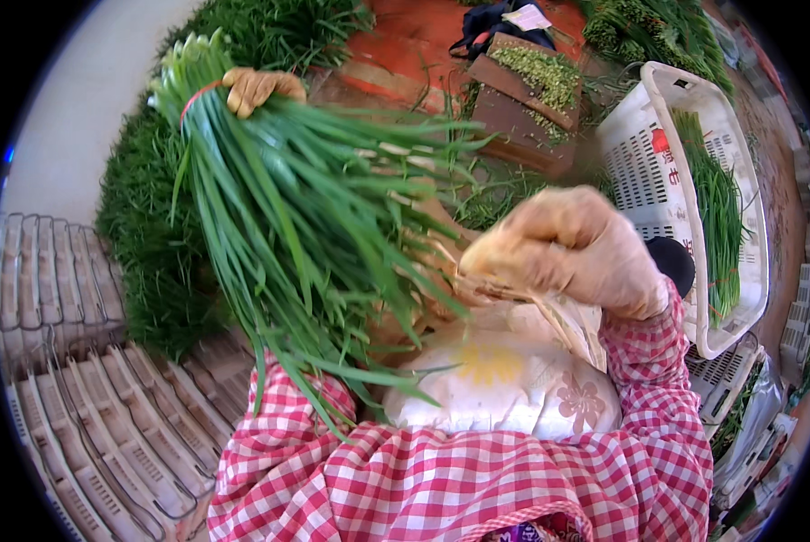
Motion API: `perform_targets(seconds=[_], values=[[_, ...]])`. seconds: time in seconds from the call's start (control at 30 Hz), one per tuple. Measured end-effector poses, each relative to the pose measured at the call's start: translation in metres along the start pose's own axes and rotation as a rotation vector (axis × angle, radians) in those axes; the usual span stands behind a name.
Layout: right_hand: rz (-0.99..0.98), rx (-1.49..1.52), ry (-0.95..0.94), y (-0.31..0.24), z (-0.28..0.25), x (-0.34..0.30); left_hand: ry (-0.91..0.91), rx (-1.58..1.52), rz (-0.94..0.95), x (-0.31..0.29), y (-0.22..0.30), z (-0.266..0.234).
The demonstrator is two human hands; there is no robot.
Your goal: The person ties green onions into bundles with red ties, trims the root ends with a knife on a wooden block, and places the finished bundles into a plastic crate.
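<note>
Closest in are the red-and-white checked sleeves [477,479], both cut off by the bottom edge, so the arms only show from about the elbow up. Sitting between them is a rounded white sack with a yellow and pink flower print [504,384]; its lower part is hidden behind the sleeves.

The right hand [572,248], in a thin yellowish glove, is clenched around some pale straw-like strands [463,280] right above the sack. Hard to make out exactly what they are, since the fingers cover most of them.

Further out, the left hand [253,88], also gloved, is gripping a big bunch of long green chive-like leaves [305,226] near its root end, where a red band circles it. The leaves hang down toward the camera, fanned out, and cover the left forearm.

Beyond that, a white slatted plastic basket [640,172] on the right holds more greens, and a brown wooden block [522,122] is strewn with chopped bits. Stacked grey crates [79,379] sit at the left.
</note>
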State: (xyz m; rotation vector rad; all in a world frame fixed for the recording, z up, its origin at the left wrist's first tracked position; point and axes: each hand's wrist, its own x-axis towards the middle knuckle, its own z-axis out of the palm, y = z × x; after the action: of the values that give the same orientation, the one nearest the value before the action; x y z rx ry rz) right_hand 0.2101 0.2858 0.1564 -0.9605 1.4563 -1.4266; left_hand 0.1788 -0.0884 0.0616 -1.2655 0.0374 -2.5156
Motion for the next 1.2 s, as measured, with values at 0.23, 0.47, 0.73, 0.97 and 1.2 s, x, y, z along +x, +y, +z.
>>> perform_targets(seconds=[0.23,0.47,0.73,0.97,1.2], values=[[0.117,0.065,-0.149,-0.007,0.014,0.001,-0.012,0.034,-0.046,-0.001,0.01,-0.017],[0.234,-0.23,-0.338,-0.015,0.056,0.024,-0.033,0.034,-0.022,-0.001,0.005,-0.028],[-0.993,-1.024,0.314,-0.011,0.081,-0.02,-0.093,0.03,-0.007,0.001,0.003,-0.039],[0.276,-0.41,-0.082,-0.022,0.049,0.001,-0.132,0.049,0.024,-0.001,0.013,-0.044],[0.368,0.17,0.084,0.009,0.056,0.027,-0.211,0.064,0.105,-0.004,0.0,-0.051]])
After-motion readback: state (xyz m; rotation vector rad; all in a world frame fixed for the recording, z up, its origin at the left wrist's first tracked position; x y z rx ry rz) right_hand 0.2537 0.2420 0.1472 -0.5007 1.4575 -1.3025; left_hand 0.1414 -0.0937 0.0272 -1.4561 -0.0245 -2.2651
